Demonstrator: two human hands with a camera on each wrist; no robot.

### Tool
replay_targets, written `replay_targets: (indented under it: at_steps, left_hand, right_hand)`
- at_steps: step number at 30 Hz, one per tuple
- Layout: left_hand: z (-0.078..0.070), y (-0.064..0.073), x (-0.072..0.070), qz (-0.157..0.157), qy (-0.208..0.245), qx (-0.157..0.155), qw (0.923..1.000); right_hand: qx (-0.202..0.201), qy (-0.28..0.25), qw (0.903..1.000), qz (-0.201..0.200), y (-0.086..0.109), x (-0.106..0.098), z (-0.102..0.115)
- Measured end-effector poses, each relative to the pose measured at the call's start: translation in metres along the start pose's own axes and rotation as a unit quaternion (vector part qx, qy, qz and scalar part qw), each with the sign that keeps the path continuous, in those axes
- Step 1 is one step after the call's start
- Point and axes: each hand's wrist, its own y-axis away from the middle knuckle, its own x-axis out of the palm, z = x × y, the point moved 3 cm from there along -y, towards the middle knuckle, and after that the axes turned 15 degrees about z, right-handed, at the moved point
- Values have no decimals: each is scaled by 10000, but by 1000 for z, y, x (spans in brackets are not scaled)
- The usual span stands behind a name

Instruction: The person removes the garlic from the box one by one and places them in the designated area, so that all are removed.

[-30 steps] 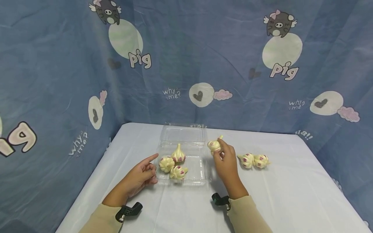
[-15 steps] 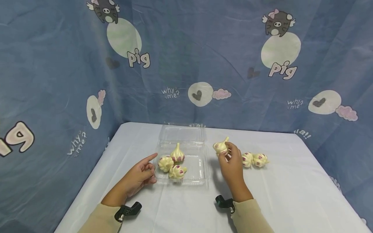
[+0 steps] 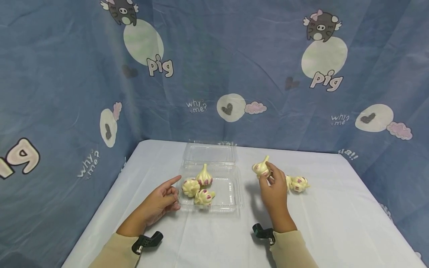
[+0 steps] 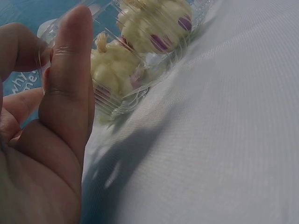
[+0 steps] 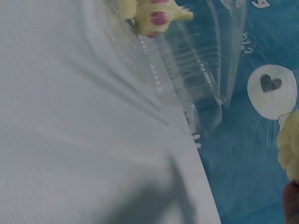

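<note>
In the head view my right hand (image 3: pixel 275 194) holds a garlic bulb (image 3: pixel 261 168) by its side, raised above the table, its stalk pointing up. The right wrist view catches only part of this garlic bulb (image 5: pixel 289 148) and a fingertip at the right edge. A clear plastic container (image 3: pixel 226 193) stands with its lid folded back, several garlic bulbs away from neither wall fully visible; three bulbs (image 3: pixel 202 182) lie in its left part. My left hand (image 3: pixel 160 204) is at its left side. In the left wrist view, thumb and a curled finger pinch the container's rim (image 4: pixel 46 58).
Two more garlic bulbs (image 3: pixel 299 184) lie on the white-covered table (image 3: pixel 335 223) behind and right of my right hand, one partly hidden by it. The open lid (image 3: pixel 210 153) lies toward the back edge. A blue patterned cloth (image 3: pixel 268 67) hangs behind and at the sides.
My right hand has moved to the right with the garlic bulb, away from the container and partly in front of the loose bulbs. The left hand has stayed in place.
</note>
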Motion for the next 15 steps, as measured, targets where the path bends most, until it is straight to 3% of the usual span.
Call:
replay_targets:
  at_steps: [15]
  left_hand:
    - [-1,1,1,13,-23,19,10000]
  right_hand:
    - [-95,-30,9997,-230,2,-20,-2]
